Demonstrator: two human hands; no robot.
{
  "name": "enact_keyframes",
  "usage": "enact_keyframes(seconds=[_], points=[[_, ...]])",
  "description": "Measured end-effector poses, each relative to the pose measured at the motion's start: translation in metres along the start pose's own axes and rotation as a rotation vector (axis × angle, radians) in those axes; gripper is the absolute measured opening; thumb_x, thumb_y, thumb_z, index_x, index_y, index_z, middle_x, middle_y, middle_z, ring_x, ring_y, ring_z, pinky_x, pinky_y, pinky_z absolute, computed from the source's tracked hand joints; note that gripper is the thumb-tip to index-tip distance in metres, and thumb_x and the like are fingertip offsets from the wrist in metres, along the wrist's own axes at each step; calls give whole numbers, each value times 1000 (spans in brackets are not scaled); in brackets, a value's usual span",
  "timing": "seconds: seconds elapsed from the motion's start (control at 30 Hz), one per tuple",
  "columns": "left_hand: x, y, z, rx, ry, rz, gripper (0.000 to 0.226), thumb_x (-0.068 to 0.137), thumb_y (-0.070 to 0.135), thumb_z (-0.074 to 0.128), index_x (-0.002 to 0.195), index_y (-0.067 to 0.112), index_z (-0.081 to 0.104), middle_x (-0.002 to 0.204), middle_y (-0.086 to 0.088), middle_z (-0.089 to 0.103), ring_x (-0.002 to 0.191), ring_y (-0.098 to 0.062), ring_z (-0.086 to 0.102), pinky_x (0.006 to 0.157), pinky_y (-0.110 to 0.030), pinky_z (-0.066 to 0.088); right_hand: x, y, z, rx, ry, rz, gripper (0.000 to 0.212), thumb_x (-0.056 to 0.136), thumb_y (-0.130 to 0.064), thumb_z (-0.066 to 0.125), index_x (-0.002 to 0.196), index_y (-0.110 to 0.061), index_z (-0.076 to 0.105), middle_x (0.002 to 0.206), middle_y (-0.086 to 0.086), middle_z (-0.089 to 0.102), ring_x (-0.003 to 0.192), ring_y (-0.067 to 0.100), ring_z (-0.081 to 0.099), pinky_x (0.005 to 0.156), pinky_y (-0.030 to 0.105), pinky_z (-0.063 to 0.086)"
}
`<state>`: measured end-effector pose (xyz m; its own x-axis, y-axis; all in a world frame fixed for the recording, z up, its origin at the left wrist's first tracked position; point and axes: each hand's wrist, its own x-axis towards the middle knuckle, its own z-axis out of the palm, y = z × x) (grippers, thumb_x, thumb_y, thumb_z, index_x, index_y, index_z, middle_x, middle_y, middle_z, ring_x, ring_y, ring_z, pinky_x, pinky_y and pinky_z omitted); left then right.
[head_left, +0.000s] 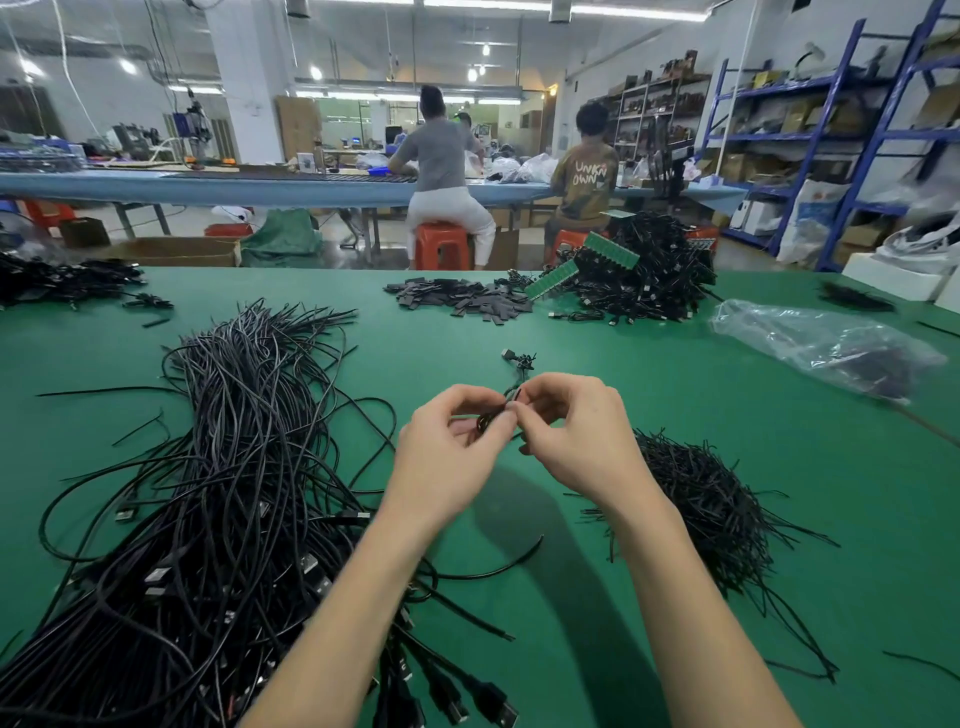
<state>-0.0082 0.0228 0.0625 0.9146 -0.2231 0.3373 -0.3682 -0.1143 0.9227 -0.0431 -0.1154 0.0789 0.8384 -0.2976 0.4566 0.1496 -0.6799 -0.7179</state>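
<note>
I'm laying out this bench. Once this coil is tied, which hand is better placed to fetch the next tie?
Right, probably. The tie pile lies just beside the right hand; the left hand would have to cross over and sits nearer the cable heap. Both pinch the coil.
</note>
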Motion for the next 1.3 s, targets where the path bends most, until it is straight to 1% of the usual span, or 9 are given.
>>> enact_keyframes(seconds=[0.2,0.43,0.53,0.67,0.73,0.8,0.93,1.13,1.3], points=[[11,8,-18,-617,-153,-373,22,89,-6,62,105,9,66,91,-11,74,82,-18,69,71,-20,56,-2,-2,0,156,5,-142,6,90,-8,73,84,-9,72,72,-5,68,68,11,65,65,42,60],[7,8,-20,-286,-151,145,38,84,-10,69,96,26,73,105,2,73,107,-14,66,104,-33,47,-1,2,-11,922,-340,279,19,80,-11,73,92,2,69,68,3,63,59,8,59,60,20,56],[7,5,-18,17,-25,379,36,84,-2,71,86,34,76,97,0,59,97,-15,61,97,-27,47,0,4,-13,1052,-377,483,28,70,-10,73,96,1,68,67,1,66,53,5,60,54,15,54],[8,7,-22,-248,-169,107,36,94,-2,61,85,28,79,90,7,72,81,-6,65,77,-16,50,0,1,-9,747,-219,236,9,88,-3,72,93,5,71,74,9,67,61,11,60,55,21,54],[10,6,-23,-492,-272,-156,13,92,13,64,93,20,75,97,-3,74,87,-15,66,83,-24,52,-1,-2,-7,478,-113,6,7,91,-5,72,89,1,72,74,12,69,62,14,61,55,30,55],[12,1,-26,-590,-269,-270,28,78,18,72,105,16,66,104,-8,74,91,-22,64,87,-31,49,-1,-2,-6,359,-89,-79,6,90,-8,74,86,-4,73,73,12,70,60,14,59,54,35,54],[12,-3,-27,-544,-231,-177,40,81,-9,68,113,14,66,108,-8,76,98,-17,69,88,-23,53,0,-1,-4,466,-144,90,8,88,-8,76,81,-5,73,63,3,63,54,11,53,50,25,46],[9,-5,-22,101,1,292,30,83,0,73,77,29,74,97,-2,58,99,-15,60,95,-22,44,4,2,-3,990,-272,588,4,87,-5,73,83,-5,72,68,1,66,54,5,50,49,9,45],[13,0,-23,-462,-119,-200,13,96,5,59,89,15,65,81,-1,68,74,-15,66,71,-19,55,-1,1,2,619,-88,105,7,88,-10,77,84,-6,73,68,4,66,52,12,53,48,21,43]])
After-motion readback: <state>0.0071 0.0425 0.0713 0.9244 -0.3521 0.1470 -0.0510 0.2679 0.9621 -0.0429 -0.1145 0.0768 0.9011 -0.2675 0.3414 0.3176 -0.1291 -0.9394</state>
